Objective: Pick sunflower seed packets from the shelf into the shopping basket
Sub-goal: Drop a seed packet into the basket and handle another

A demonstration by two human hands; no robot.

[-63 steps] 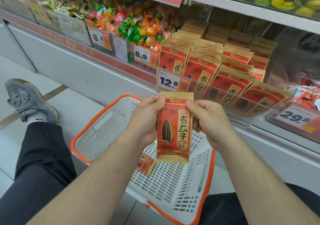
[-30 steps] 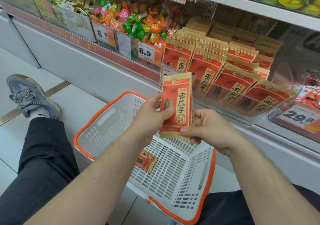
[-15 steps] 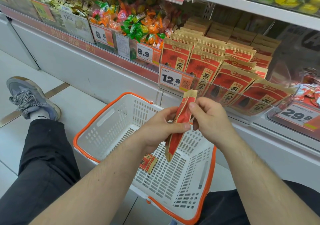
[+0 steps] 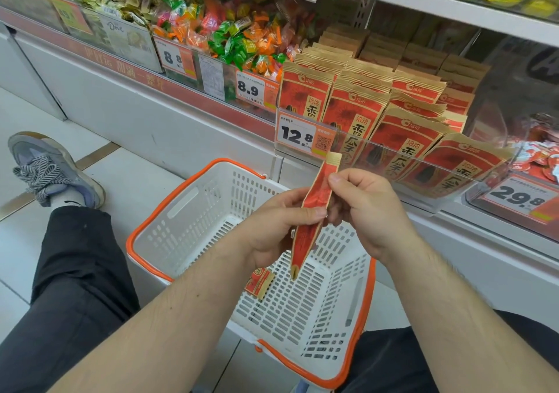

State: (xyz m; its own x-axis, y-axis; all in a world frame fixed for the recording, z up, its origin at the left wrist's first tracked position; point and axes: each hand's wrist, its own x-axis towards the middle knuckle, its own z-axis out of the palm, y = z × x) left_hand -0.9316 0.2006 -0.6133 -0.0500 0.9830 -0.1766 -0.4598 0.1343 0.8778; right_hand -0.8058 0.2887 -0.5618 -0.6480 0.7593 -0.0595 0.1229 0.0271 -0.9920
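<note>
A red and tan sunflower seed packet (image 4: 317, 196) stands upright and edge-on above the white basket with the orange rim (image 4: 169, 199). My left hand (image 4: 278, 226) grips its middle from the left, thumb across the front. My right hand (image 4: 369, 208) pinches its upper part from the right. Another packet (image 4: 260, 282) lies on the basket floor, partly hidden by my left forearm. Rows of the same packets (image 4: 390, 117) stand in a clear shelf bin just behind my hands.
A 12.8 price tag (image 4: 302, 135) hangs on the bin front. Wrapped candies (image 4: 239, 38) fill bins to the left. A bin tagged 29.8 (image 4: 514, 196) sits at the right. My legs in black trousers flank the basket; a grey shoe (image 4: 51, 168) rests on the tiled floor.
The packet, first held face-on by both hands, has turned edge-on to me. In the last half second the hands and packet have hardly moved.
</note>
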